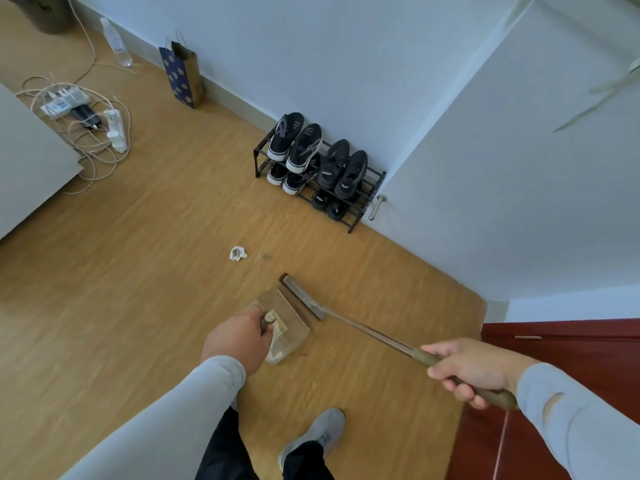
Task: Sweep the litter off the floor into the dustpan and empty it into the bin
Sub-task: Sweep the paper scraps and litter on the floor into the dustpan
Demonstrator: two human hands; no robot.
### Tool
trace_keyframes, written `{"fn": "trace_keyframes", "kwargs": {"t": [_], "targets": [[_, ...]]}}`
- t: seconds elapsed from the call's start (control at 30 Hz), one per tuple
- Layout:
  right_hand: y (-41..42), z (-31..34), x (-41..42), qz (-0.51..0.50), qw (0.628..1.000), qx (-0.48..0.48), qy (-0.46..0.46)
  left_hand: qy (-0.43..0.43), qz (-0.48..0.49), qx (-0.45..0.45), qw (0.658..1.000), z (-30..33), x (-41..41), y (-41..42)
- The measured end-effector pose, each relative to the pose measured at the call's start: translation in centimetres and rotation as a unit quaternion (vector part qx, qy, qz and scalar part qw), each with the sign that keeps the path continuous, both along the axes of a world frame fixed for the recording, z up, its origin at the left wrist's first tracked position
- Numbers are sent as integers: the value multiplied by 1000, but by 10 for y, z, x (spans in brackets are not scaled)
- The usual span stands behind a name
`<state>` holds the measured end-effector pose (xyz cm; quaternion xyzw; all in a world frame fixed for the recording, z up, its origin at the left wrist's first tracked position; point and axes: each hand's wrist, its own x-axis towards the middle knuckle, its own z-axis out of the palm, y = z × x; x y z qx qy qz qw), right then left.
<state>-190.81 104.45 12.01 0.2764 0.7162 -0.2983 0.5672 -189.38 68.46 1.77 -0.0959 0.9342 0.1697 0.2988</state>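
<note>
Broom and dustpan met on the floor.
The left hand [239, 336] gripped the dustpan [289, 320] handle; the right hand [471, 367] closed around the broom [304, 297] handle, its head touching the pan's lip. Crumpled paper [238, 253] lay nearby.

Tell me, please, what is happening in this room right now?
A person is sweeping the wooden floor. The left hand holds the dustpan low to the floor, and the right hand grips the broom, its head beside the pan's mouth. A crumpled paper scrap lies unswept a little beyond, in front of the shoe rack.
</note>
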Motion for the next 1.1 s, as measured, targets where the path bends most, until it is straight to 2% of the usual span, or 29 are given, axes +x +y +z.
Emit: {"fn": "trace_keyframes", "kwargs": {"t": [0.23, 0.43, 0.67, 0.9, 1.1], "targets": [[-79, 18, 4, 18, 996, 44, 78, -16, 4, 23, 1000, 26, -4, -64], [-150, -22, -15, -14, 991, 57, 120, -4, 45, 14, 999, 29, -18, -137], [-214, -74, -78, 23, 986, 70, 149, -18, 62, -3, 998, 5, -45, -192], [-255, -116, -85, 127, 982, 114, 83, -7, 36, -34, 999, -10, -72, -220], [-250, -94, -41, 253, 956, 143, 27, -9, 29, -21, 999, -11, -69, -216]]}}
